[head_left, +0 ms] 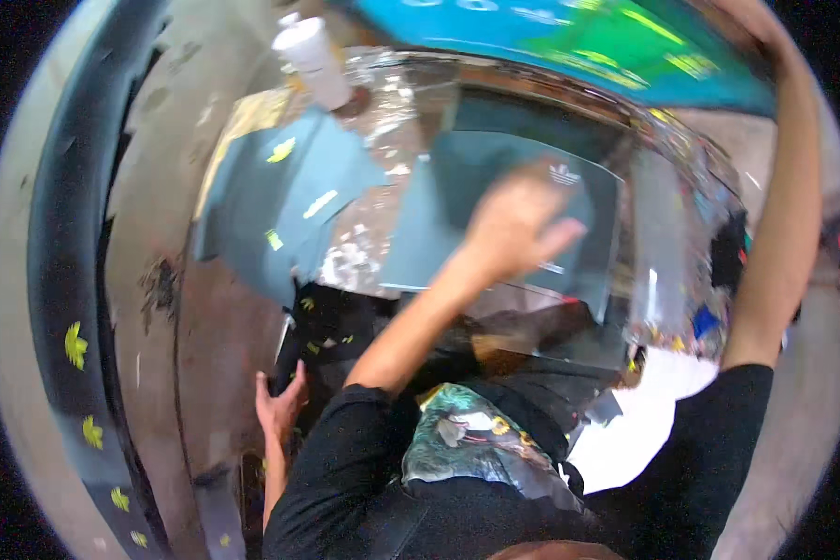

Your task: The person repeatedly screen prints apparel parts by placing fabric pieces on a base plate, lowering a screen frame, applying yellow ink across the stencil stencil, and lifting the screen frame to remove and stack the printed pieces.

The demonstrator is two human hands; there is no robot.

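Note:
My left hand (523, 219), blurred by motion, is over a dark grey-blue cut piece (415, 243) with small white print on it, its thumb spread away from the other fingers. My right hand (751, 21) is raised at the top right, holding the edge of a large blue-and-green board (476, 23) with yellow markings. Another grey-blue piece (252, 215) with small yellow and white marks lies to the left. A white bottle (313, 61) stands behind it. Black fabric (345, 317) with small yellow marks lies below the pieces.
Another person's hand (280, 401) touches the black fabric at lower left. A long dark strip (65, 280) with yellow leaf prints runs down the far left. White sheets (625, 429) lie at lower right. A cluttered, shiny work surface (364, 233) shows between the pieces.

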